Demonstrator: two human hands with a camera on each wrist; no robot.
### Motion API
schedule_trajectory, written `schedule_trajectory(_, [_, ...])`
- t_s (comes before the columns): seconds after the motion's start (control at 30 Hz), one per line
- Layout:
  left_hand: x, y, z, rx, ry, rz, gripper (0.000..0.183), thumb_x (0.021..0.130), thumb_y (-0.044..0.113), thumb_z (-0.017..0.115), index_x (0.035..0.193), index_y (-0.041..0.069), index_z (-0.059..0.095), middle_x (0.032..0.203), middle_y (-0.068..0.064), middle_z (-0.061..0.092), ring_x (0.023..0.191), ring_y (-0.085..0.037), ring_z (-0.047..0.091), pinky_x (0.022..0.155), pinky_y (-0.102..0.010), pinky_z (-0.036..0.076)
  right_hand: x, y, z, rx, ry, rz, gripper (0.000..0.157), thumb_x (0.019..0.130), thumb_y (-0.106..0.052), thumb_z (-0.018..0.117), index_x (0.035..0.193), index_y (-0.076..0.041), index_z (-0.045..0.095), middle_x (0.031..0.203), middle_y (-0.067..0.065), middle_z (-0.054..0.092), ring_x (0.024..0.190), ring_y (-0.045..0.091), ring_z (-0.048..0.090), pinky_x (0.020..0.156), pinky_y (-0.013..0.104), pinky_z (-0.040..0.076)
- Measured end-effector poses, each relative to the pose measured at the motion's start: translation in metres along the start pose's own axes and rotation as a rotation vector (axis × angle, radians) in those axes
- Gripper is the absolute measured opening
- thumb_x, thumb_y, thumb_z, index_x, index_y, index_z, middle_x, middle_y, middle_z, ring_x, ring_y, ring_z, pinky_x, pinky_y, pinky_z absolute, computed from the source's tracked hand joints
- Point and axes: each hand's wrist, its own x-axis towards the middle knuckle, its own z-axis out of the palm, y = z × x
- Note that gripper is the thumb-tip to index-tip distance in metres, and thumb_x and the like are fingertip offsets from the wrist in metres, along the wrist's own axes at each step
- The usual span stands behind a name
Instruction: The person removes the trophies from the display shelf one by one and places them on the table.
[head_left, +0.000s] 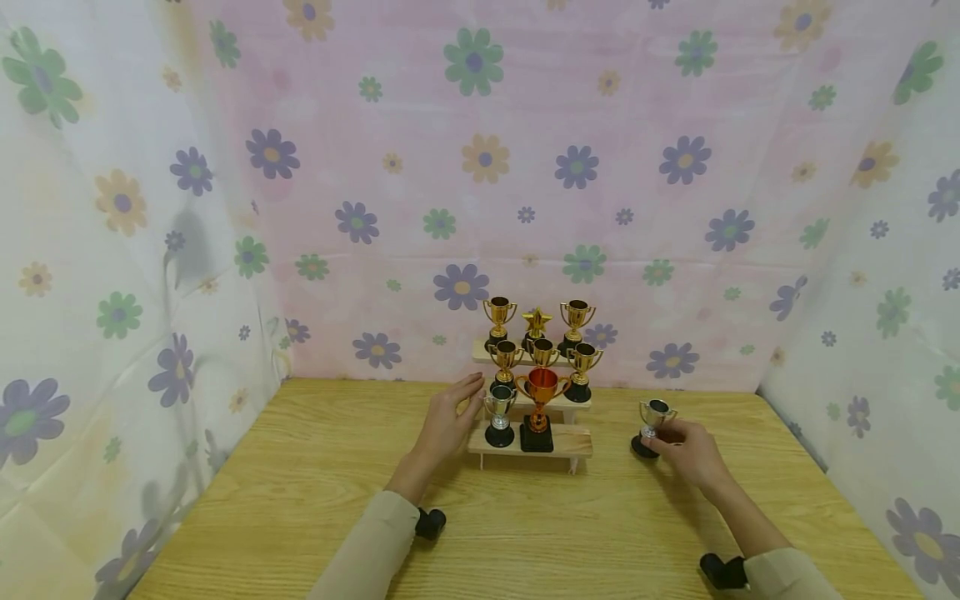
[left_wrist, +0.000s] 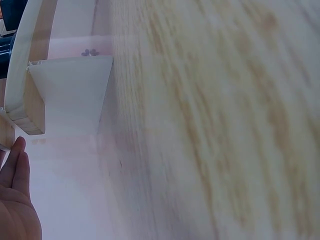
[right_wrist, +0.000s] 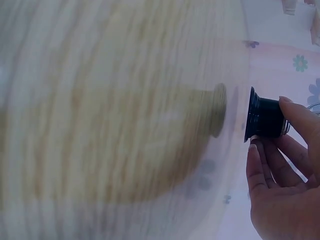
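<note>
My right hand (head_left: 693, 454) pinches a small silver trophy cup (head_left: 656, 413) by its lower part, to the right of a tiered wooden stand (head_left: 576, 439). The right wrist view shows the cup's black base (right_wrist: 266, 117) slightly above the tabletop, with thumb and fingers around it. On the stand's bottom step, another silver trophy cup (head_left: 499, 403) is at the left and a bronze-coloured trophy cup (head_left: 543, 388) in the middle. My left hand (head_left: 447, 423) is at the stand's left side, its fingers extended near the step's end (left_wrist: 35, 112) and holding nothing.
Gold trophy cups (head_left: 583, 360) line the middle step. On the top step, a gold star trophy (head_left: 536, 321) stands between two gold cups. The stand is toward the back of a wooden table (head_left: 337, 500), with flowered cloth (head_left: 525, 167) behind and at both sides.
</note>
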Motion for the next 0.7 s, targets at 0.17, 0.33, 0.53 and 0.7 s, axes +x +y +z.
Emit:
schedule_trajectory(0.17, [0.000,0.000,0.000,0.008,0.008,0.011,0.032,0.103,0.010,0.063,0.129,-0.008,0.067,0.139,-0.023,0.062,0.128,-0.038,0.060,0.108,-0.053,0.047,0.002,0.004,0.001,-0.008,-0.008,0.001,0.038,0.097,-0.025,0.073,0.120,0.006,0.071,0.113,0.021,0.072,0.107,0.039,0.067,0.079,0.041,0.059])
schedule_trajectory(0.33, [0.000,0.000,-0.001,0.002,0.003,0.011,0.033,0.103,0.010,0.063,0.130,-0.008,0.067,0.139,-0.023,0.061,0.129,-0.038,0.059,0.108,-0.053,0.047,0.003,0.009,0.002,-0.009,-0.021,0.012,0.034,0.097,-0.024,0.074,0.114,0.005,0.073,0.108,0.016,0.074,0.101,0.032,0.068,0.073,0.033,0.056])
schedule_trajectory(0.53, [-0.001,0.001,-0.001,-0.009,-0.007,-0.004,0.033,0.103,0.011,0.062,0.131,-0.007,0.066,0.140,-0.022,0.061,0.130,-0.037,0.058,0.110,-0.052,0.046,0.003,0.011,0.002,-0.004,-0.023,0.003,0.031,0.097,-0.024,0.074,0.112,0.003,0.074,0.108,0.016,0.074,0.101,0.032,0.069,0.074,0.033,0.056])
schedule_trajectory(0.7, [0.000,0.001,-0.001,-0.003,-0.009,-0.004,0.033,0.103,0.011,0.063,0.130,-0.008,0.066,0.140,-0.022,0.061,0.131,-0.037,0.058,0.110,-0.053,0.045,0.003,0.011,0.001,-0.007,-0.021,0.003,0.030,0.097,-0.024,0.074,0.111,0.003,0.075,0.107,0.015,0.074,0.101,0.032,0.069,0.076,0.036,0.057])
